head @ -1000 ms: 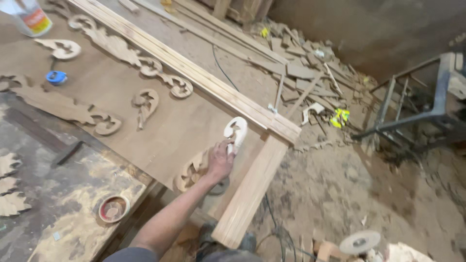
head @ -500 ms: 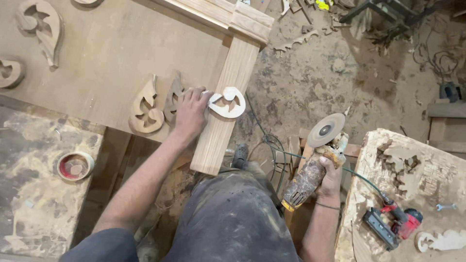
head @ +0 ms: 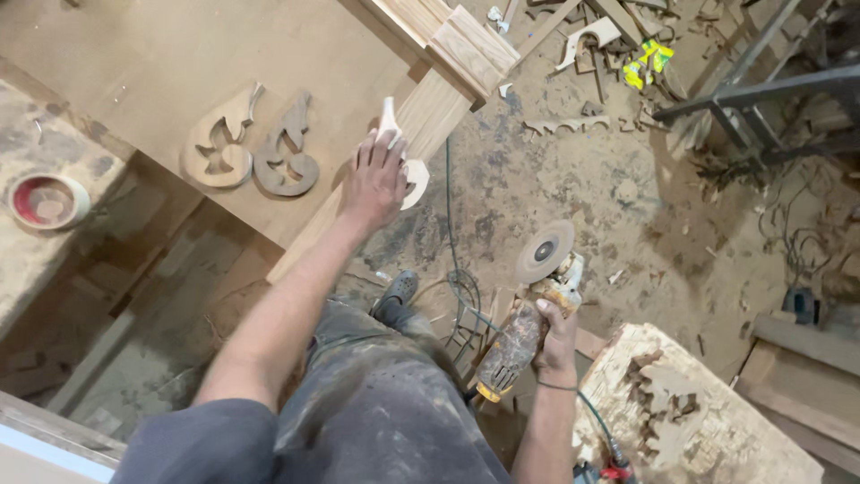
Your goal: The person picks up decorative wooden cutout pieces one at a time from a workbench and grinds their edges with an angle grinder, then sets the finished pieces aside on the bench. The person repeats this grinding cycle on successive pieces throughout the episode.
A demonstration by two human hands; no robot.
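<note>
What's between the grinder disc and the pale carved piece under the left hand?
Nothing visible. The left hand presses the pale carved piece onto the plank. The right hand holds the grinder lower, disc up, apart from it. Between them: only open air over dusty floor and a thin cable.

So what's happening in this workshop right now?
A person stands at a wooden workbench in a dusty woodshop. The left hand holds a pale carved wooden ornament at the edge of a plank. The right hand has its grip on an angle grinder, held low beside the leg with its disc facing up. Two more carved scroll pieces lie flat on the bench, and offcuts litter the floor.
</note>
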